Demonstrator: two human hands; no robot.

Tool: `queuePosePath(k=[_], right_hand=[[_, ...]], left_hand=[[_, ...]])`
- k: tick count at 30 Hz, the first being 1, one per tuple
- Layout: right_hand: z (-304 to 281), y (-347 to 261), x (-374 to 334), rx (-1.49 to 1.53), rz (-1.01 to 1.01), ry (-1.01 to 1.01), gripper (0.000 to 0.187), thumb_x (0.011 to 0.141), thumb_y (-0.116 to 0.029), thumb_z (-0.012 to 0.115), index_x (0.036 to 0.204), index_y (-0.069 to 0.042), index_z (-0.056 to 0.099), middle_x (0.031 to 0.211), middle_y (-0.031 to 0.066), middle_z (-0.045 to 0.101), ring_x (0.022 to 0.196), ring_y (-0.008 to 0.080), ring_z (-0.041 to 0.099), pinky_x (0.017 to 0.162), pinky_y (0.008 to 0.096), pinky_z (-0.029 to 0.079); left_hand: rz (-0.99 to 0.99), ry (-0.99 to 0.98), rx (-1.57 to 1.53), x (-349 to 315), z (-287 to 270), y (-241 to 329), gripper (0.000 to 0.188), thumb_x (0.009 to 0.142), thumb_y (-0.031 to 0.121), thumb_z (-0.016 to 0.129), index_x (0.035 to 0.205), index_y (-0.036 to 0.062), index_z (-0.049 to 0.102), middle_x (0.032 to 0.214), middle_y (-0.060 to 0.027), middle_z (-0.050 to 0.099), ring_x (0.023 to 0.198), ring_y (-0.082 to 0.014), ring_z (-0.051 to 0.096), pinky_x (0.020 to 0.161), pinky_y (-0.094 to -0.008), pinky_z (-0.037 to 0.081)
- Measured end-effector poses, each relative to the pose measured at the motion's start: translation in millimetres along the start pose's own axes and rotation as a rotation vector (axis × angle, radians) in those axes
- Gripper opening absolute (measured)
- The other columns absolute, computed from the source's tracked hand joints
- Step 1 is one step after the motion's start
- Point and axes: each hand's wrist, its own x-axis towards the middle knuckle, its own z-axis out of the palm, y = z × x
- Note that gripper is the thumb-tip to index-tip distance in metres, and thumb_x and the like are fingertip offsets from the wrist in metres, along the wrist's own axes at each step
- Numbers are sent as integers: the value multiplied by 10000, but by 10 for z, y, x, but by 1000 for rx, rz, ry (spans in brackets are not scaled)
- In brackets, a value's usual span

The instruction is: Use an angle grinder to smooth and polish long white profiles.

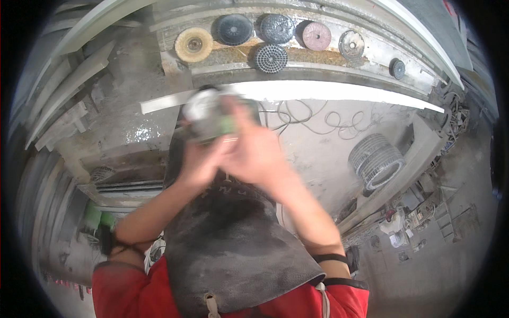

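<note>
Both my hands are raised together over my dark apron [222,238], close to the long white slab edge [339,96]. Between them is a grey-white tool with a green patch [205,111], smeared by motion; it looks like a hand grinder or polisher, though its exact kind is unclear. My left hand [199,161] is closed under its lower side. My right hand [257,153] wraps its right side, with the upper fingers blurred. Beyond the slab lie round pads: a yellow one [194,44], dark ones [234,29], a pink one [317,35] and a gridded one [271,58].
A pale disc [351,44] and a small dark pad [397,68] lie farther right on the wet ledge [307,55]. Thin cable loops [344,124] lie on the floor. Tyres [376,161] rest right of me, stone slabs [69,106] at left.
</note>
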Motion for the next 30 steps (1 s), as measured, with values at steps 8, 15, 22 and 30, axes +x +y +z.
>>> queuePosePath(k=[8,15,22,30], right_hand=[[-892,759,-528,479,220,314,838,906,-243,764,1510,52,264,1296,233,643,1143,301,675,967,415,567],[-432,447,-40,86,-174,-129,863,793,-332,752,1519,-116,338,816,241,707,779,472,690,751,536,559],[-2623,2411,-1066,344,170,327,931,856,-377,818,1544,4,321,1386,175,574,1255,254,577,1045,388,495],[-2188,2805,-1289,453,132,555,990,750,-217,899,1547,-53,335,1426,153,525,1291,280,541,1085,417,463]], left_hand=[[0,-277,200,786,1281,-231,1222,756,427,847,1578,-9,56,1458,-320,409,1305,-415,520,1031,-418,518],[55,111,7,7,337,-308,548,1019,263,556,1473,-4,407,1383,-124,559,1253,-219,575,1071,-403,455],[-122,-339,180,1414,3395,-697,1287,770,452,823,1565,32,-97,1427,-314,459,1076,-390,673,635,-373,644],[-9,-401,527,1397,3388,-1003,1269,753,415,838,1562,-20,-36,1437,-322,479,1211,-379,626,1019,-420,544]])
